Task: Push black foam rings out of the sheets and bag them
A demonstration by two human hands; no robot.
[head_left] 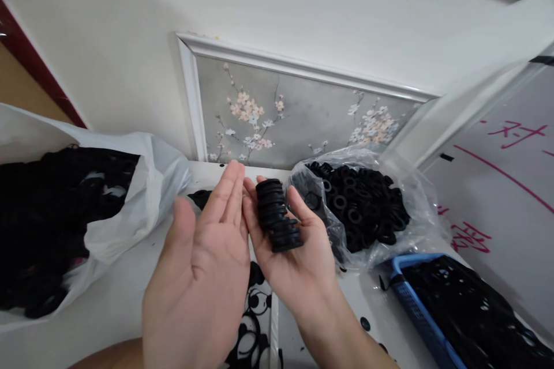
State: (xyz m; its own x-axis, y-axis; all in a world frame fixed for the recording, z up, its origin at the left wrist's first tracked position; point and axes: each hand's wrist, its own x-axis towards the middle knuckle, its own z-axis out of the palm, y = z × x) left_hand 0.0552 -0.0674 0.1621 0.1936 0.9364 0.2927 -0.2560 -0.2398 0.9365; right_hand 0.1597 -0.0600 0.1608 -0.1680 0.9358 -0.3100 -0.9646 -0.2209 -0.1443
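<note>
Across the upturned fingers and palm of my right hand (309,268) lies a stack of black rubber rings (277,213), its lower end slightly staggered. The thumb is raised at the stack's right side. My left hand (201,282) is flat beside it, palm up and empty, with its thumb out to the left. Its fingertips are close to the right hand's fingers. Below the hands, loose black rings and thin hoop-like scraps (249,337) lie on the white table (130,294), partly covered by my hands.
A white bag (167,167) of black pieces stands left. Behind my right hand, a clear plastic bag (426,196) holds many black rings. A blue basket (418,305) with black pieces is at the right, beside a whiteboard (511,184). The wall (277,6) rises behind.
</note>
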